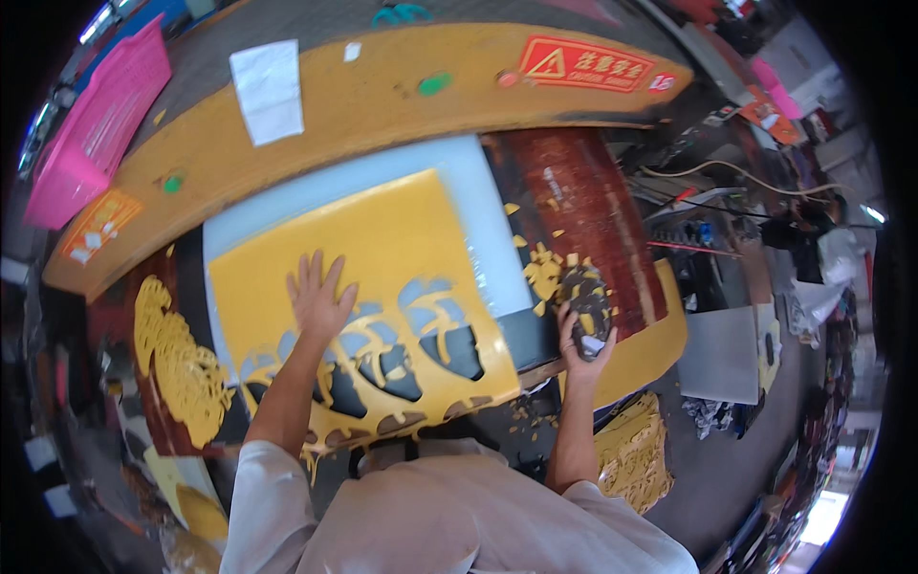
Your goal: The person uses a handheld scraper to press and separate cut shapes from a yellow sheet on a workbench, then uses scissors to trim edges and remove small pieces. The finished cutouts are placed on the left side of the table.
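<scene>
My left hand [322,298] lies flat with spread fingers on a yellow sheet [335,230]. Curved, sole-like shapes are cut out along the sheet's near side, and its near edge hangs at the table's front. Beneath it is a pale blue-white board [478,210]. My right hand [581,356] grips the near end of a dark, sole-shaped cutting die [585,292] dotted with yellow bits, right of the board. Small yellow scraps [543,271] lie against the die's left side.
An orange-yellow machine beam [382,81] spans the far side, with a white paper [267,91] on it. Yellow cut pieces [177,368] are heaped at left. A pink basket [105,120] stands far left. Yellow offcuts [633,454] are piled at lower right, below the reddish-brown table surface [574,191].
</scene>
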Demonstrator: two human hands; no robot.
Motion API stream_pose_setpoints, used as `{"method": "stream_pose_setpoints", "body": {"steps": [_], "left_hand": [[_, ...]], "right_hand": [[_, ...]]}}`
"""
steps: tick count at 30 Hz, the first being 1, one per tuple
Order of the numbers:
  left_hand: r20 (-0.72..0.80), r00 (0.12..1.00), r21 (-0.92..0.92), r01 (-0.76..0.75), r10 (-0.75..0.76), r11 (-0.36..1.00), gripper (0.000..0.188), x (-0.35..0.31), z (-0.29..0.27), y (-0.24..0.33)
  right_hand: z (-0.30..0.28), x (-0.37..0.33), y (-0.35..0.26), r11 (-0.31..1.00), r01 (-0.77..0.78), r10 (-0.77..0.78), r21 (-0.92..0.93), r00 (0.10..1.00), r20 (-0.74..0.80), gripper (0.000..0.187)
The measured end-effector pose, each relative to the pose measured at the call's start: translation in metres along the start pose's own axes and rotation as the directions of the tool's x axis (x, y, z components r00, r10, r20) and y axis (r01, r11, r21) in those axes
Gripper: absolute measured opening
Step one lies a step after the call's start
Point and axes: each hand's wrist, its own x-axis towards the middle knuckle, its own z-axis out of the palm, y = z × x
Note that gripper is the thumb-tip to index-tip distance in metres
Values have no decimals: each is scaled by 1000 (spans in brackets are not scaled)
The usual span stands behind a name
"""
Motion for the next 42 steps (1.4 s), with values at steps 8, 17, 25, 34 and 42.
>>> {"method": "stream_pose_setpoints", "body": {"steps": [8, 17, 25, 34, 42], "left_hand": [[32, 999, 11, 17, -17, 1000, 64, 5, -4, 2], [103, 994, 21, 18, -20, 1000, 62, 5, 0, 6], [99, 902, -217, -393, 421, 893, 64, -12, -8, 140], [-106, 965, -231, -260, 241, 938, 53, -17, -33, 61], [139, 961, -157, -218, 240, 963, 66, -15, -7, 27]], "right_hand": [[48, 4, -21, 792, -39, -29, -609, 994, -102, 57], [33, -27, 18, 771, 41, 36, -635, 994, 108, 78], [23, -14, 19, 864, -1, -65, -504, 991, -114, 80], [29, 0, 22, 767, 31, -80, -641, 996, -48, 80], [70, 16, 69, 38, 268, -142, -963, 955, 260, 61]]}}
